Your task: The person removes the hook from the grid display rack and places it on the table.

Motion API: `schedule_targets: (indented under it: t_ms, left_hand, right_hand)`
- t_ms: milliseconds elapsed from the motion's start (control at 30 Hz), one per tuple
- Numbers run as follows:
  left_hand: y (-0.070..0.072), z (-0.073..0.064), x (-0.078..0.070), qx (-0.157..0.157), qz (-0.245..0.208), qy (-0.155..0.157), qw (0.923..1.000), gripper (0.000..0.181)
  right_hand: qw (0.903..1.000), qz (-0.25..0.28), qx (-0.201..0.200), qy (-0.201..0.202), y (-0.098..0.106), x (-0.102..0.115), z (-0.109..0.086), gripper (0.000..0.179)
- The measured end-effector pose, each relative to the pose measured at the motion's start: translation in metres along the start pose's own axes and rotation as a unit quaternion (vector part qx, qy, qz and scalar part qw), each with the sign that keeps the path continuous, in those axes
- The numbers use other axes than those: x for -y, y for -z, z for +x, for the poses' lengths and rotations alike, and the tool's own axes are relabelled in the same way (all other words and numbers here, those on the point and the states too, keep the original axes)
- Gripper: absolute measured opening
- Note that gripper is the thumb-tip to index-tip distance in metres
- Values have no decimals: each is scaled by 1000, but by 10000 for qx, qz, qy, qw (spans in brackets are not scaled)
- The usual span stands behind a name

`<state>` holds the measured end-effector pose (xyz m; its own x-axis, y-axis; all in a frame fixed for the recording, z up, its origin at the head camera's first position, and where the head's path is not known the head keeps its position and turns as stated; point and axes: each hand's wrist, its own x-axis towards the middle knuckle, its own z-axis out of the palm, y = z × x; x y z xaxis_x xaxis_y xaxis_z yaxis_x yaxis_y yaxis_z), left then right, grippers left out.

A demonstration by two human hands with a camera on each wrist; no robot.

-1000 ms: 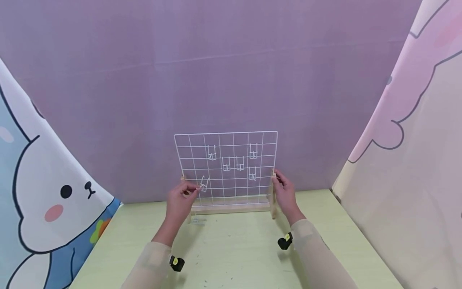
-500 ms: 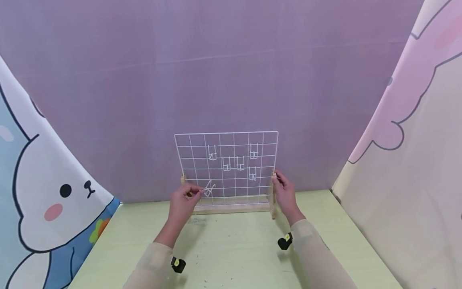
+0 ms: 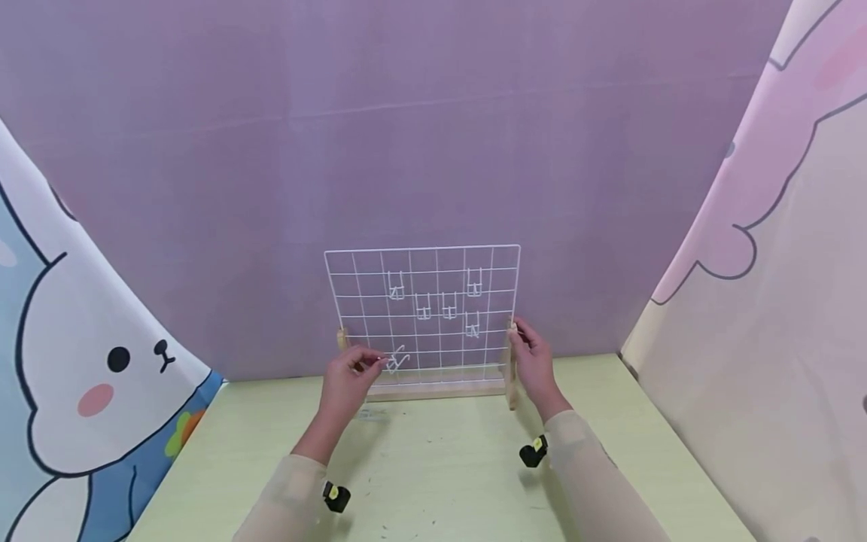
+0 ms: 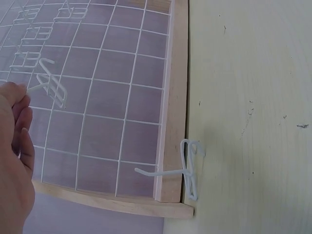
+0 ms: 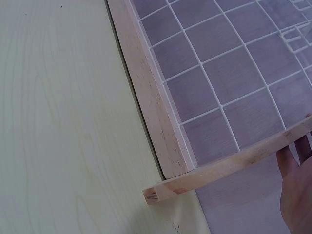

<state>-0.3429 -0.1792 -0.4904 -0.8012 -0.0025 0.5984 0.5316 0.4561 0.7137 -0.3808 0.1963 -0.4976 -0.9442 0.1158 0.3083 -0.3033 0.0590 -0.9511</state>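
Observation:
A white wire grid panel (image 3: 422, 248) stands upright in a wooden stand (image 3: 440, 390). Thumb and fingertips of my left hand (image 3: 345, 384) pinch a white wire hook (image 3: 398, 360) by its prong, in front of the grid's lower left. In the left wrist view this hook (image 4: 62, 97) is tilted; whether it touches the wires I cannot tell. My right hand (image 3: 535, 373) holds the stand's right post (image 3: 511, 384); the right wrist view shows only some of its fingers (image 5: 302, 148) at the wood. Several hooks hang on the grid, one being the upper left hook (image 3: 396, 292).
Another loose hook (image 4: 190, 170) lies on the table by the stand's left foot. The pale table (image 3: 433, 467) extends in front, with small dark marks. A purple cloth (image 3: 433, 150) hangs behind, and printed curtains (image 3: 88, 339) flank both sides.
My left hand has shifted slightly right and down with the hook, which has turned to lean further right. The right hand keeps its place on the post.

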Motion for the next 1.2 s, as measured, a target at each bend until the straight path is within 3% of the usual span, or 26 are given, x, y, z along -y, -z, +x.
schedule_targets:
  t_ms: [267,633,933,1200]
  left_hand:
    - [-1,-1,0,100,37,57,9999,7]
    - [-8,-2,10,348,-28,119,9993,9]
    - [-11,-8,21,638,198,439,9968,9]
    - [-16,-12,25,819,251,593,9946,12]
  right_hand:
    - [9999,-61,-129,70,0,-28,9,48]
    - [9993,-149,-247,255,-1,-29,7,47]
    - [9996,-164,-171,128,-1,-26,7,49]
    - [9990,-197,-234,323,-2,-29,9,47]
